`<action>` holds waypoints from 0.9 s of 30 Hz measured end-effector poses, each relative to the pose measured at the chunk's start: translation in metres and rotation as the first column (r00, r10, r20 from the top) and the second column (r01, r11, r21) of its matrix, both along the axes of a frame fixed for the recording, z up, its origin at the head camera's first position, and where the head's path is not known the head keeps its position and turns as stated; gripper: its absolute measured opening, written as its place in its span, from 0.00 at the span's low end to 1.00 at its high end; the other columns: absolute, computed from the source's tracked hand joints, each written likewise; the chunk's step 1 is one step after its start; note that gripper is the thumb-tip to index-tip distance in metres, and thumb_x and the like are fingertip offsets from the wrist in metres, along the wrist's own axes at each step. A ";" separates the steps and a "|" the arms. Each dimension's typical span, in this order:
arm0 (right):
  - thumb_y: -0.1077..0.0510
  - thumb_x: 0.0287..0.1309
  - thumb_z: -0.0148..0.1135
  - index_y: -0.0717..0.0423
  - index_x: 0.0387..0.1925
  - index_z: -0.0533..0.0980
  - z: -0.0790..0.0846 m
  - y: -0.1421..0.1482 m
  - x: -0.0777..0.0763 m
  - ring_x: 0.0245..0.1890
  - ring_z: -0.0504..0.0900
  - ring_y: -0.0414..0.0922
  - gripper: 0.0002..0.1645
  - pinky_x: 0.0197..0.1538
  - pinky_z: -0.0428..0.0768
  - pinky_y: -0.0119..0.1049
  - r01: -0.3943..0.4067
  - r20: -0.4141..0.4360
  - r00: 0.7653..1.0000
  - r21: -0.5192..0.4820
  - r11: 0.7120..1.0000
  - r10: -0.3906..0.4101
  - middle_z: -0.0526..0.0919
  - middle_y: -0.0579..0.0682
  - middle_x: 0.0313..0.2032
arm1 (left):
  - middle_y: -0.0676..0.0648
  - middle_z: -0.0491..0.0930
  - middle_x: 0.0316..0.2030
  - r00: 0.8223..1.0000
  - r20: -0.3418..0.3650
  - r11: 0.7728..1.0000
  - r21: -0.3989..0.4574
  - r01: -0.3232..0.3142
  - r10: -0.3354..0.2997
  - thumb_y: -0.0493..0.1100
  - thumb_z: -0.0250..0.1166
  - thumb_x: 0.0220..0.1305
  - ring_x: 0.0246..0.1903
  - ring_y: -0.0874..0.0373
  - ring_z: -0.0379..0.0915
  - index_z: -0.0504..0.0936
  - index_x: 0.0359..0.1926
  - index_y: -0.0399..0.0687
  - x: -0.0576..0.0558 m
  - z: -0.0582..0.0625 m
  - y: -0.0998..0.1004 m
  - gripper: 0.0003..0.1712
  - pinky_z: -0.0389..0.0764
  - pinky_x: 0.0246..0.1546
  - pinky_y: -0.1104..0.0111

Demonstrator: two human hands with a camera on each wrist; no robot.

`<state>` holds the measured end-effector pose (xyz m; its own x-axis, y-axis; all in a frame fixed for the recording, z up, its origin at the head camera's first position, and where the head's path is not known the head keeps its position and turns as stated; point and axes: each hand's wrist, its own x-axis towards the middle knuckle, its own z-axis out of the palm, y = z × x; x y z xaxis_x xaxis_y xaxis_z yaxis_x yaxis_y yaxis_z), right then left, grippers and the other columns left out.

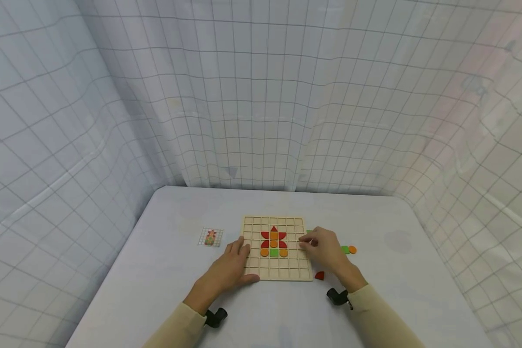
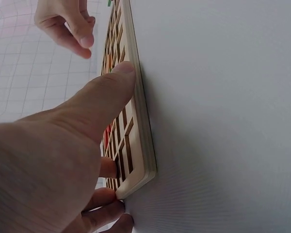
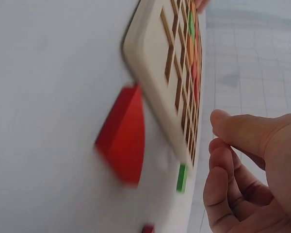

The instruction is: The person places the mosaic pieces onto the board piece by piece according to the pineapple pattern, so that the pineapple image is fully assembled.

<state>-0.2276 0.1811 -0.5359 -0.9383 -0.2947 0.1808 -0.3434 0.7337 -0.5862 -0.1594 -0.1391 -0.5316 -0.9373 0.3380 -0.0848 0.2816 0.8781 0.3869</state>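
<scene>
A square wooden grid board (image 1: 278,273) lies on the table. Near its middle, a figure of red, orange and green pieces fills some cells, with a red triangle (image 1: 274,228) at the top and a green square (image 1: 274,253) at the bottom. My left hand (image 1: 228,268) rests on the board's near left corner, its thumb along the front edge and its spread fingers at the left edge. Over the right edge hovers my right hand (image 1: 324,246), thumb and index fingertips close together. No piece shows between them in the right wrist view.
Left of the board lies a pattern card (image 1: 210,237). To the right are a red quarter-circle piece (image 1: 319,275), a green square piece (image 1: 345,250) and an orange disc (image 1: 353,250). Another green piece (image 1: 309,232) is partly hidden by my right hand. Checked curtains surround the table.
</scene>
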 end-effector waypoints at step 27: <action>0.62 0.76 0.76 0.60 0.58 0.93 -0.010 0.126 0.010 0.51 0.90 0.58 0.14 0.49 0.88 0.45 0.140 0.024 0.989 0.084 0.987 -0.143 0.90 0.66 0.56 | 0.28 0.61 0.90 1.000 -0.017 1.000 0.012 -0.019 0.019 0.65 0.83 0.72 0.87 0.30 0.64 0.70 0.86 0.33 0.008 -0.006 -0.003 0.58 0.82 0.79 0.39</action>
